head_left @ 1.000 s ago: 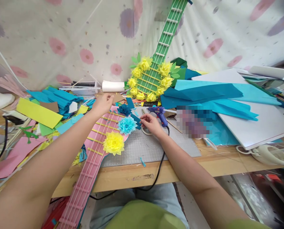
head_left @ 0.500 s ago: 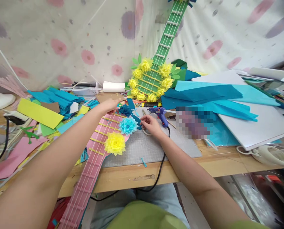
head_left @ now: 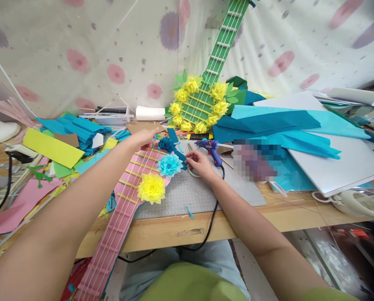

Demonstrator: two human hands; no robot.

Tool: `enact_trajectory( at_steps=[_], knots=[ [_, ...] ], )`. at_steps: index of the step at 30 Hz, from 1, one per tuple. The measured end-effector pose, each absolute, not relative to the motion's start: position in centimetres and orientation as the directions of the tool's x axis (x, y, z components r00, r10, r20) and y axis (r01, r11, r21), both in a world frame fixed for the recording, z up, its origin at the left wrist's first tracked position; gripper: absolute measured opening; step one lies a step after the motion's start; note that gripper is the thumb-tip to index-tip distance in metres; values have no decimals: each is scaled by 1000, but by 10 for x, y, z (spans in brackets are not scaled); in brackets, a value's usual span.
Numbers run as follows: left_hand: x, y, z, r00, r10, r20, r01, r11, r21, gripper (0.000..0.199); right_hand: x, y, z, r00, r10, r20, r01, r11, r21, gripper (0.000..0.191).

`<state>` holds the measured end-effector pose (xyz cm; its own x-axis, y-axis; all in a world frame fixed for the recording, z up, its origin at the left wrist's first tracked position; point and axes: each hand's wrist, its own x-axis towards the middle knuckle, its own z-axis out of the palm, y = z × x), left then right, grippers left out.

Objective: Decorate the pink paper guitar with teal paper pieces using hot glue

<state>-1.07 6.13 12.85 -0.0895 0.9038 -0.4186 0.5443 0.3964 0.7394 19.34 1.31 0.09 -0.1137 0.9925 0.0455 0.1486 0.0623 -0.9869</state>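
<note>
A pink paper guitar (head_left: 115, 228) lies at a slant over the table edge, its neck toward me. A yellow paper flower (head_left: 151, 189), a light blue paper flower (head_left: 169, 165) and a dark blue paper flower (head_left: 167, 144) sit along its right side. My left hand (head_left: 145, 141) is at the far end of the body, beside the dark blue flower, fingers curled and partly hidden. With fingertips pinched, my right hand (head_left: 200, 163) is on a dark blue paper strip (head_left: 180, 157) next to the flowers. A purple glue gun (head_left: 211, 149) lies just beyond my right hand.
A green paper guitar (head_left: 195, 107) ringed with yellow flowers leans against the curtain behind. Blue paper sheets (head_left: 268, 121) and a white board (head_left: 334, 171) lie at right, near a white cup (head_left: 359, 203). Coloured scraps cover the left. The glue gun's black cord (head_left: 212, 221) crosses the cutting mat (head_left: 174, 205).
Both hands stay almost where they were, and so do the guitar and flowers. The view has shifted very slightly.
</note>
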Motion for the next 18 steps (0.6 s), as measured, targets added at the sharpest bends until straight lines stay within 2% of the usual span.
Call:
enact_trajectory(
  at_steps=[8,15,18],
  knots=[
    [-11,62,127,-48,904,-426,522,386,761,32,193,14,0,-108,993,48,143,63,-988,15],
    [-31,43,128,-143,985,-92,601,160,783,20,196,15,-2,-77,995,69,191,83,-978,14],
    [-62,32,121,-211,977,-36,663,170,729,17,199,16,-4,-28,993,115,290,118,-950,13]
  ],
)
